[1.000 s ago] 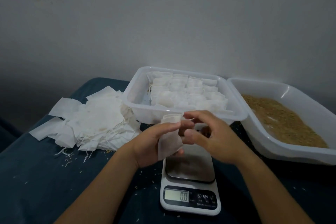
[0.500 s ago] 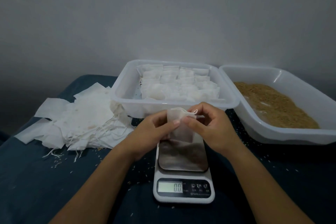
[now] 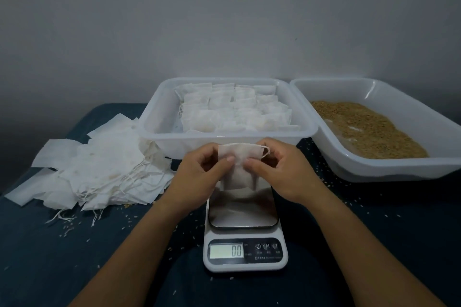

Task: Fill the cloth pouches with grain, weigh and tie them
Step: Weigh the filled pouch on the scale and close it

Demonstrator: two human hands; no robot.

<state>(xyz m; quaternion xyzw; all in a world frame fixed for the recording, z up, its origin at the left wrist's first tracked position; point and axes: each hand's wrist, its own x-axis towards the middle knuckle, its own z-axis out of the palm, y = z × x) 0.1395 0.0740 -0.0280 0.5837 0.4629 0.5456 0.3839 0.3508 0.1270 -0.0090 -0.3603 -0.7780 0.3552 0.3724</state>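
Observation:
An empty white cloth pouch [image 3: 238, 169] hangs flat between my hands, above the steel plate of the small kitchen scale [image 3: 245, 254], whose display reads 0.0. My left hand [image 3: 199, 177] pinches the pouch's left side near the top. My right hand [image 3: 282, 169] pinches its right side, where a loop of drawstring sticks out. Brown grain [image 3: 366, 129] lies in the white tray [image 3: 389, 169] at the right. Filled pouches [image 3: 234, 112] stand in rows in the clear tub [image 3: 159, 137] behind my hands.
A loose heap of empty pouches [image 3: 99, 172] with trailing strings lies on the dark blue table cover at the left. Stray grains are scattered on the cover around the scale. A plain grey wall stands close behind the tubs.
The pouch was crumpled and folded in my left hand; both hands have since spread it flat and raised it a little above the scale plate.

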